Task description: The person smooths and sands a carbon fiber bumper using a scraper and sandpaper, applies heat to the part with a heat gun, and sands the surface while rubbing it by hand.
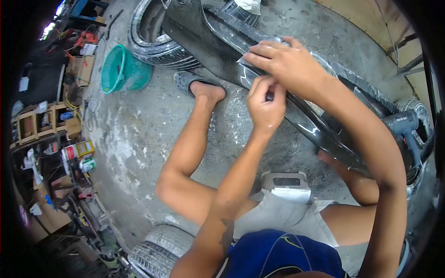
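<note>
A long, glossy black part with a carbon-fibre weave (222, 67) runs diagonally across the upper middle of the head view. My right hand (287, 62) lies over it with fingers stretched out and pressed together, palm down, beside a shiny edge at its fingertips. Just below, my left hand (266, 106) is closed in a fist against the part's near edge. A small dark object (269, 96) shows between its thumb and fingers; its kind is hidden by the grip.
Tyres (181, 54) lie under and around the part, with others (162, 245) at lower left. A green bucket (139, 76) stands on the floor. At right, a heat gun (401, 123) rests near the part's end. Shelves with boxes and tools (46, 120) line the left side.
</note>
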A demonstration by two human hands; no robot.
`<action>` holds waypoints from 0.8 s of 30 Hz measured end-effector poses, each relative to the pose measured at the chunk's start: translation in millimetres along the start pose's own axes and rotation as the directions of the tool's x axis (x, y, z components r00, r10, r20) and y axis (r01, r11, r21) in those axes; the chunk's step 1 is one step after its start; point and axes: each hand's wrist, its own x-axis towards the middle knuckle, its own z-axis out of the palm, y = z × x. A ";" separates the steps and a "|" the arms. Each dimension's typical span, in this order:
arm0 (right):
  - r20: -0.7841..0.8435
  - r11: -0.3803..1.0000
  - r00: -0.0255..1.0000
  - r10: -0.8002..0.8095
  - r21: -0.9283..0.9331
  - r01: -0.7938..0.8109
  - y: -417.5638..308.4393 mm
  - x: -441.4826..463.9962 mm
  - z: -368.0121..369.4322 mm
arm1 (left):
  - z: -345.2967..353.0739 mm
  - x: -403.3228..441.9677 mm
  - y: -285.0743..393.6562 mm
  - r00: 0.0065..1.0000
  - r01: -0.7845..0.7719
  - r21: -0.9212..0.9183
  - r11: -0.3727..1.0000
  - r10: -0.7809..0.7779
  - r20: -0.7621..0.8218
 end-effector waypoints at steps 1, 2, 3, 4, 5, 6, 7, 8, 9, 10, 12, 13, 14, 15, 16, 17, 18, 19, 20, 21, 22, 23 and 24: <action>0.024 1.000 1.000 -0.007 -0.017 0.008 -1.8 6.2 7.7 | -2.3 -4.5 -6.8 0.993 0.078 -0.032 0.996 -0.081 -0.091; 0.041 0.999 0.999 -0.023 -0.039 0.025 -2.6 11.0 14.3 | -7.3 -8.6 -13.8 0.973 0.131 -0.154 0.979 -0.157 -0.170; 0.060 0.997 0.997 -0.040 -0.060 0.044 -2.9 14.9 18.0 | -14.5 -7.3 -19.8 0.941 0.172 -0.277 0.945 -0.241 -0.238; 0.086 0.998 0.996 -0.031 -0.053 0.036 -3.9 18.0 17.2 | -21.8 -0.4 -24.4 0.917 0.153 -0.341 0.927 -0.262 -0.300; 0.114 0.997 0.993 -0.043 -0.063 0.050 -4.3 21.1 17.8 | -27.7 6.3 -29.9 0.878 0.157 -0.343 0.926 -0.289 -0.380; 0.117 0.996 0.993 -0.023 -0.088 0.034 -4.5 23.8 18.6 | -35.3 15.0 -32.4 0.859 0.159 -0.362 0.919 -0.309 -0.408; 0.115 0.993 0.993 -0.002 -0.115 0.015 -4.4 26.4 18.8 | -42.4 23.1 -36.8 0.841 0.158 -0.380 0.911 -0.326 -0.432; 0.133 0.992 0.991 -0.006 -0.125 0.022 -4.6 29.5 18.4 | -48.5 31.0 -42.1 0.834 0.129 -0.380 0.916 -0.307 -0.458; 0.133 0.994 0.991 0.002 -0.111 0.013 -5.7 33.0 18.1 | -54.0 37.4 -48.1 0.827 0.099 -0.375 0.922 -0.286 -0.484; 0.129 0.995 0.992 0.008 -0.097 0.005 -6.7 36.6 18.2 | -58.1 43.2 -52.3 0.797 0.094 -0.382 0.919 -0.300 -0.525; 0.136 0.994 0.991 -0.003 -0.103 0.018 -6.4 40.7 18.5 | -67.2 46.6 -57.8 0.774 0.107 -0.424 0.899 -0.343 -0.532; 0.134 0.995 0.991 -0.007 -0.102 0.021 -6.6 42.5 18.5 | -70.4 47.0 -60.3 0.757 0.119 -0.455 0.882 -0.378 -0.534; 0.142 0.993 0.990 -0.014 -0.110 0.030 -7.3 44.7 18.5 | -71.7 48.1 -62.9 0.744 0.110 -0.476 0.872 -0.390 -0.542; 0.146 0.994 0.989 -0.002 -0.109 0.018 -7.6 46.7 18.3 | -71.7 49.6 -63.0 0.739 0.106 -0.487 0.867 -0.396 -0.544; 0.150 0.994 0.989 0.012 -0.107 0.005 -7.3 48.6 18.4 | -71.6 50.2 -62.5 0.737 0.103 -0.492 0.865 -0.398 -0.546; 0.158 0.993 0.987 0.007 -0.115 0.012 -6.3 51.0 19.6 | -71.2 51.0 -62.2 0.734 0.100 -0.496 0.862 -0.401 -0.548; 0.135 0.996 0.991 0.008 -0.093 0.005 -5.4 53.5 21.7 | -70.5 51.4 -62.7 0.729 0.099 -0.506 0.857 -0.408 -0.549; 0.112 0.998 0.994 0.010 -0.070 -0.002 -4.8 55.9 23.7 | -69.9 51.3 -62.7 0.733 0.100 -0.494 0.864 -0.400 -0.550; 0.120 0.997 0.993 0.007 -0.075 0.002 -4.7 58.9 25.7 | -69.3 50.5 -62.5 0.738 0.103 -0.482 0.870 -0.392 -0.549; 0.113 0.999 0.993 0.024 -0.049 -0.018 -4.6 63.4 28.1 | -69.0 49.6 -63.1 0.735 0.104 -0.488 0.867 -0.397 -0.549; 0.102 0.999 0.994 0.041 -0.024 -0.039 -3.7 68.6 30.5 | -69.2 50.2 -63.4 0.735 0.118 -0.475 0.872 -0.399 -0.549; 0.101 0.999 0.994 0.039 -0.028 -0.036 -2.3 72.8 34.7 | -69.5 51.1 -63.3 0.735 0.132 -0.460 0.878 -0.398 -0.550; 0.073 0.999 0.997 0.037 -0.032 -0.034 -1.0 78.3 39.6 | -69.3 52.1 -63.8 0.734 0.126 -0.461 0.878 -0.395 -0.552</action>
